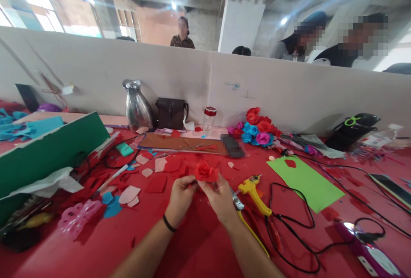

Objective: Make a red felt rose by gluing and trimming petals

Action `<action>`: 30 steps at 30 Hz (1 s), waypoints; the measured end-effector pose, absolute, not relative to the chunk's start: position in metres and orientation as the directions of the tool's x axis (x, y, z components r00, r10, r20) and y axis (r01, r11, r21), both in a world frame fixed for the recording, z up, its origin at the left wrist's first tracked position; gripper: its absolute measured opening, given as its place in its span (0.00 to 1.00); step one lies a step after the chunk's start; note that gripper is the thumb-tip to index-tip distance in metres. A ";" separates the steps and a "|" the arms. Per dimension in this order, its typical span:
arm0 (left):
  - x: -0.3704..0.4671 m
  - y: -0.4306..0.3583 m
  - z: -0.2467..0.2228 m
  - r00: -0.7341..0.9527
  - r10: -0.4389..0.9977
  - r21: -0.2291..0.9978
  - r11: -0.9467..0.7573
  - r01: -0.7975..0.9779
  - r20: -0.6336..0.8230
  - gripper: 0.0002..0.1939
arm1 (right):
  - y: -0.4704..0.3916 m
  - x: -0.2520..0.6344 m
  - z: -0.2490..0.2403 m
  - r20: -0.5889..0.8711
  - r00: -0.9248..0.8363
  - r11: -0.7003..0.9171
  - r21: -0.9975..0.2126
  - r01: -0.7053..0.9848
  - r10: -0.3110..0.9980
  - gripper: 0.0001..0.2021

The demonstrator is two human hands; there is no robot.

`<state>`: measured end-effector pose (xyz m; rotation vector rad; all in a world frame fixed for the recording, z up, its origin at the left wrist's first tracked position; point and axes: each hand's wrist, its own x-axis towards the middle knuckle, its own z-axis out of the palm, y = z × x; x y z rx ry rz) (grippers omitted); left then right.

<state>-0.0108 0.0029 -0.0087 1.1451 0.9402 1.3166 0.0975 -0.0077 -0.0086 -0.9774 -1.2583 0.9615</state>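
Head view | left grip (181, 194), right grip (221, 196) — both narrow on red flower (204, 170) | partition handwriting (236, 86) — too small to read

A red tabletop (105, 248) carries a yellow glue gun (255, 192) and a bright green sheet (306, 184). Red petals (156, 184) lie scattered beside pink ones (129, 195).

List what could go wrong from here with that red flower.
The red flower is pinched between the left hand and the right hand; squeezing too hard could crease its petals.
The yellow glue gun lies close beside the right hand, so an outward move might knock it, or burn skin if it is hot.
The pliers, nearly against the right wrist, could snag or pinch it.
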 end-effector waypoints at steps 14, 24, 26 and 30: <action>-0.017 0.009 -0.009 0.328 0.916 0.646 0.396 -0.653 -0.231 0.09 | -0.006 0.100 -0.007 0.136 0.254 0.173 -0.976 -0.133 0.958 0.11; -0.014 0.005 -0.007 0.338 0.932 0.718 0.322 -0.616 -0.128 0.10 | -0.009 0.099 -0.006 0.209 0.158 0.249 -0.919 -0.307 0.965 0.10; -0.014 0.004 -0.003 0.349 0.933 0.761 0.287 -0.582 -0.085 0.09 | -0.010 0.099 -0.004 0.251 0.135 0.283 -0.897 -0.340 0.958 0.08; -0.018 0.003 0.004 0.387 0.922 0.854 0.215 -0.475 -0.016 0.07 | -0.011 0.099 -0.001 0.295 0.094 0.308 -0.883 -0.355 0.951 0.08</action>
